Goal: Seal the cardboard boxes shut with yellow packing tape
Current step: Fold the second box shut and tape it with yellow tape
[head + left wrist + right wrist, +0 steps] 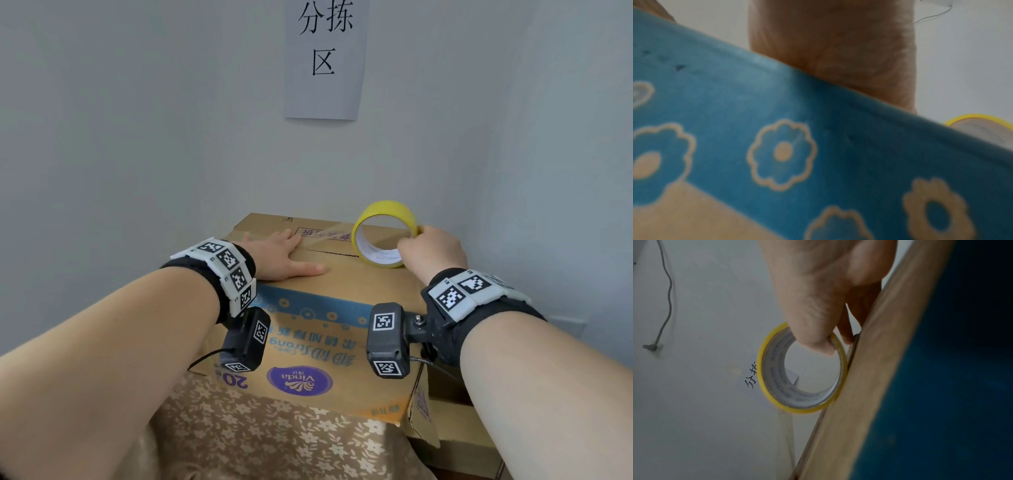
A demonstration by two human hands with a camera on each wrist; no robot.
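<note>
A brown cardboard box [342,287] with a blue flowered band and a purple logo stands on a floral cloth, its top flaps folded shut. My left hand [277,253] lies flat on the left of the box top, fingers straight, pressing down a strip of clear tape that runs from under them to the roll. My right hand [428,246] grips the yellow tape roll [385,233], which stands on edge on the right of the box top. In the right wrist view the thumb [813,337] hooks inside the tape roll [774,395] against the box edge [869,386].
A pale wall rises just behind the box, with a paper sign [325,58] of black characters taped to it. A side wall closes in on the right. The floral cloth [274,438] covers the surface under the box. A lower cardboard piece [455,442] sits at the right.
</note>
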